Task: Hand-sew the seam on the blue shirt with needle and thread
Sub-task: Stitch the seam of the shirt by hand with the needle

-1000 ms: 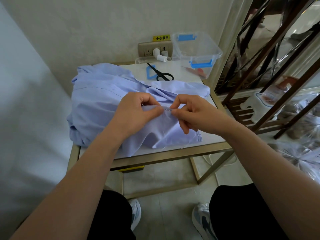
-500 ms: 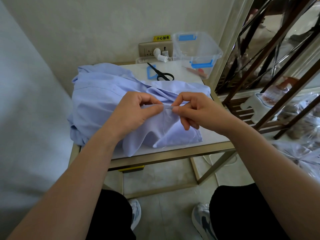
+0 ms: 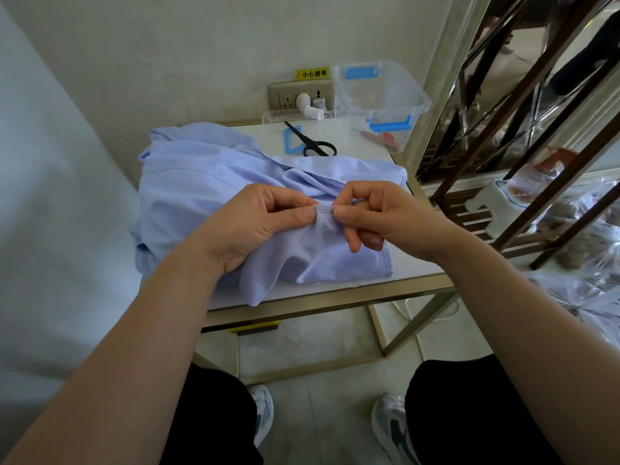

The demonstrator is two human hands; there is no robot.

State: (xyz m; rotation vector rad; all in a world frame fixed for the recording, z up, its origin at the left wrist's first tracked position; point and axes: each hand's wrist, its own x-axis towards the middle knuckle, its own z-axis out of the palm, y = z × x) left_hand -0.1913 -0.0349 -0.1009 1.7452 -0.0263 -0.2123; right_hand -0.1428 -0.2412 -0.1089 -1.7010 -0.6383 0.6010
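Forearms reach to the bench (image 3: pixel 335 297), where the blue shirt (image 3: pixel 201 176) lies heaped. Our left hand (image 3: pixel 255 223) pinches a fold of it and our right hand (image 3: pixel 375 213) pinches the needle (image 3: pixel 327 212) just beside, the two nearly touching. Beyond them we see black scissors (image 3: pixel 315 146), then a clear plastic box (image 3: pixel 382 95) by the wall socket (image 3: pixel 288 99).

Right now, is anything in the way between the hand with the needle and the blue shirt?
Nothing visible is. The right hand pinches the needle right at the shirt fold that the left hand holds. The scissors lie apart, farther back on the table.
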